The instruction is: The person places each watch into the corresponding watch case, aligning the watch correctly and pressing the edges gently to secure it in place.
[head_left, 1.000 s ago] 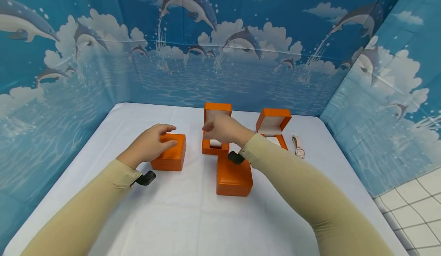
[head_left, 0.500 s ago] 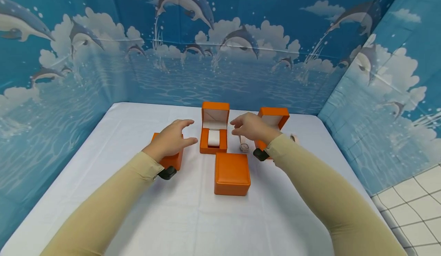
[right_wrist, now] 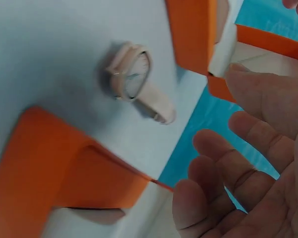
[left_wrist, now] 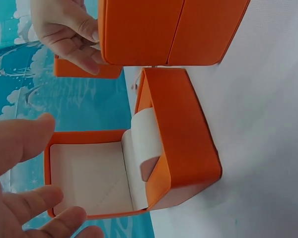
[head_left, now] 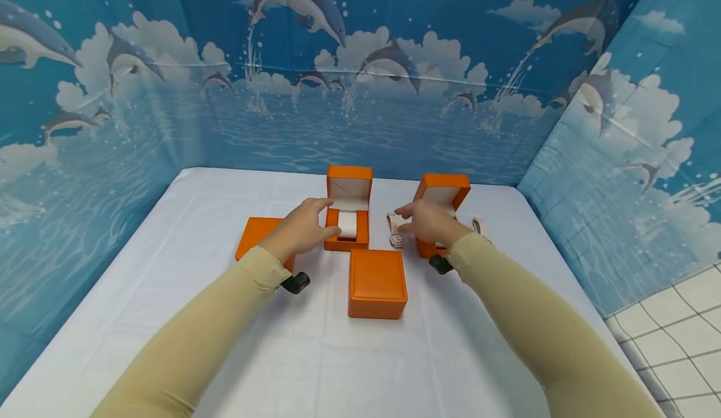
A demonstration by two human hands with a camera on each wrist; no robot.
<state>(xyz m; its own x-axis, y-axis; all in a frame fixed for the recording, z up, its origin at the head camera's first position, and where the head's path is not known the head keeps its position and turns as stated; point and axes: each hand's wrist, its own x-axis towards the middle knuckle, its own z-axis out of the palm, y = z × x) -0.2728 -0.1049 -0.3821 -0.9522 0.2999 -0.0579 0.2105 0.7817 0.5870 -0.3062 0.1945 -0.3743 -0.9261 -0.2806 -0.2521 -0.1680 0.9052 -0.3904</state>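
My left hand (head_left: 298, 227) reaches to the left side of an open orange watch box (head_left: 346, 245). Its thumb and fingers are spread apart with nothing between them. A white cushion (left_wrist: 148, 136) sits inside that box, as the left wrist view shows. My right hand (head_left: 430, 221) is over the front of a second open orange box (head_left: 447, 180) and partly hides it. Its fingers are loosely bent and hold nothing. Just left of that hand a pale-pink-strapped wristwatch (head_left: 397, 238) lies on the table; its dial (right_wrist: 137, 74) shows in the right wrist view.
A closed orange box (head_left: 377, 277) stands at the front middle. Another closed orange box (head_left: 256, 230) is at the left, partly behind my left hand. A second watch (head_left: 479, 226) lies right of the right open box, partly hidden by my sleeve. Dolphin-print curtains (head_left: 315, 130) border the white table (head_left: 338, 368).
My right hand has moved right, from over the middle open box to the right open box, uncovering the cushion and a watch. My left hand has moved right, from the left closed box toward the middle one.
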